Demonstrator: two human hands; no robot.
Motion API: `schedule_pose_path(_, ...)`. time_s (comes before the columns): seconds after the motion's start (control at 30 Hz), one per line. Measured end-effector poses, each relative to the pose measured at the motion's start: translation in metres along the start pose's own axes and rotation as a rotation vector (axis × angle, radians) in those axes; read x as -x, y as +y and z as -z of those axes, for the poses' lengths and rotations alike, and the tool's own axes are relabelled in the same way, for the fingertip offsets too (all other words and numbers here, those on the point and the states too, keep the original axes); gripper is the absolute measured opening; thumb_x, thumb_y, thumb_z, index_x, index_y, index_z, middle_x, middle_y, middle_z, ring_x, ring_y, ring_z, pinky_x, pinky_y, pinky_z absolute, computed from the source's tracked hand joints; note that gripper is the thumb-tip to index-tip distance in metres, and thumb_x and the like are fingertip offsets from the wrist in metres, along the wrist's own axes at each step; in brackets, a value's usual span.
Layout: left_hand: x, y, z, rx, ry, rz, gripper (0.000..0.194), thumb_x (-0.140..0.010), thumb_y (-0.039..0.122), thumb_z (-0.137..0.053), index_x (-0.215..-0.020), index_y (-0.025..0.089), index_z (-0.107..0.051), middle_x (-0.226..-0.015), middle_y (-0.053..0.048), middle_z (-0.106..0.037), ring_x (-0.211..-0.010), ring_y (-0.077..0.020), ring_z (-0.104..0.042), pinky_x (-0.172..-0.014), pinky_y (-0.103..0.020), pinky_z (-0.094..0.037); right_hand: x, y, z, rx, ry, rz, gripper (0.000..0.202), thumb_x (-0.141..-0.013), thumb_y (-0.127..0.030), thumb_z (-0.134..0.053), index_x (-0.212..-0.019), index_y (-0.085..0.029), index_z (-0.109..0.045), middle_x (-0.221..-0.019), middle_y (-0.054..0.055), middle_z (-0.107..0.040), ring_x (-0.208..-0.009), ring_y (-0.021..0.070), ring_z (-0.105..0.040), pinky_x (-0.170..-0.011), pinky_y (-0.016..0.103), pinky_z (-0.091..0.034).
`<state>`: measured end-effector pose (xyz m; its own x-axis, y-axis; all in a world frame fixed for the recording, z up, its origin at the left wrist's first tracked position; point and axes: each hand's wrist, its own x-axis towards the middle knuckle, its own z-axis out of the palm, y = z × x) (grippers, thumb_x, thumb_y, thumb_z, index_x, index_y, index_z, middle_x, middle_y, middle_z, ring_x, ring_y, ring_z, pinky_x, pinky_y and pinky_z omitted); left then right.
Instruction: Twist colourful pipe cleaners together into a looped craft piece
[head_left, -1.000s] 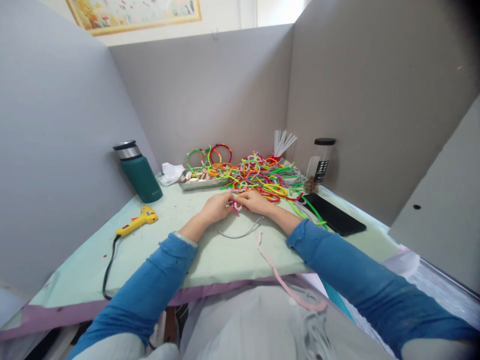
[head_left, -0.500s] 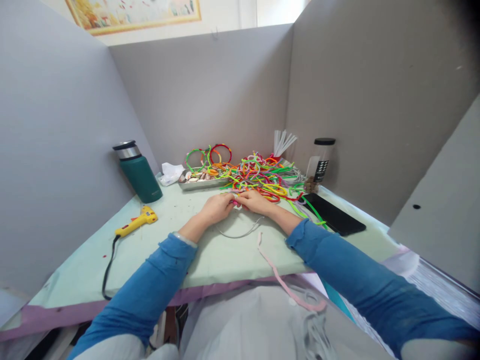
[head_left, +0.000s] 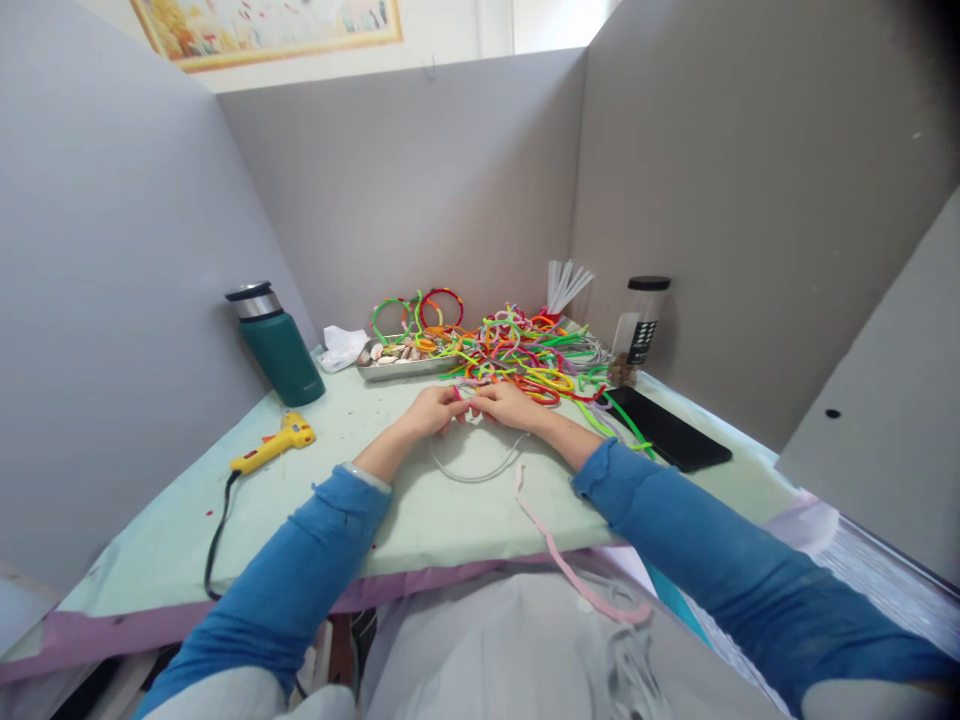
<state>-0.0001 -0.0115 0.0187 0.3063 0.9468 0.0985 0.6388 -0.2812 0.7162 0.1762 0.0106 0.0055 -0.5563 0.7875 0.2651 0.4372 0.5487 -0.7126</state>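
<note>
Hoop (head_left: 471, 481) of thin grey wire or cord, just one, lies on the table (head_left: 442, 530) a little beyond a single pale pink strip (head_left: 559, 555) that droops over the near edge; the hoop's far arc is hidden beneath the hands. It should be light and springy, apt to twist, so it is best pinched at two spots along that far arc. There the left hand (head_left: 433, 412) and right hand (head_left: 505, 404) meet, thumbs and fingertips nipping one bright pink strip (head_left: 457, 393), likely soft and easily bent; whether they grip the hoop too cannot be told. Farther out are one yellow glue gun (head_left: 274, 445), one black slab (head_left: 671, 432), one green bottle (head_left: 281, 360), one clear jar (head_left: 642, 340) and one metal tray (head_left: 411, 371) of small pieces. Coloured strips (head_left: 517, 345) tangle past counting, then come at least two upright rings (head_left: 442, 291) and several white sticks (head_left: 564, 290).
</note>
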Motion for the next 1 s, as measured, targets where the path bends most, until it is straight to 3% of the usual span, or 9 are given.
schedule_pose_path(0.3,-0.0006,-0.0068,0.0023,0.442,-0.136,0.139,0.022,-0.069,0.032,-0.062,-0.070,0.010,-0.059,-0.062,-0.005,-0.061,-0.035,-0.0045,-0.038,-0.037,-0.022,-0.029,0.0025,-0.0008,-0.0007,0.053,-0.015,0.088,0.034,-0.082,-0.038,-0.043,-0.071,-0.013,-0.063,-0.054,-0.002,-0.052,-0.051,0.0086,-0.045,-0.052,0.020,-0.031)
schedule_pose_path(0.57,0.0006,-0.0018,0.0030,0.603,-0.198,0.239,0.018,-0.067,0.027,-0.064,-0.069,0.009,-0.058,-0.060,-0.004,-0.060,-0.034,-0.0034,-0.034,-0.035,-0.022,-0.030,0.0039,-0.0028,-0.0012,0.044,-0.001,0.106,0.033,-0.082,-0.037,-0.043,-0.070,-0.013,-0.062,-0.054,-0.002,-0.051,-0.050,0.0084,-0.044,-0.050,0.020,-0.030)
schedule_pose_path(0.83,-0.0015,0.0005,-0.0042,0.488,-0.056,0.183,0.034,-0.079,0.043,-0.052,-0.077,0.009,-0.059,-0.062,-0.003,-0.061,-0.030,-0.0007,-0.026,-0.035,-0.020,-0.034,-0.0039,0.0032,-0.0030,0.060,0.082,0.011,0.033,-0.082,-0.035,-0.043,-0.073,-0.012,-0.066,-0.054,-0.001,-0.053,-0.053,0.0090,-0.045,-0.052,0.020,-0.031)
schedule_pose_path(1.0,-0.0032,-0.0014,-0.0058,0.369,0.109,0.151,0.032,-0.078,0.044,-0.052,-0.077,0.012,-0.056,-0.068,-0.003,-0.063,-0.032,-0.0027,-0.038,-0.035,-0.019,-0.033,-0.0048,0.0042,-0.0014,0.084,0.112,-0.008,0.036,-0.082,-0.037,-0.043,-0.068,-0.013,-0.065,-0.053,0.000,-0.055,-0.056,0.0101,-0.048,-0.055,0.020,-0.032)
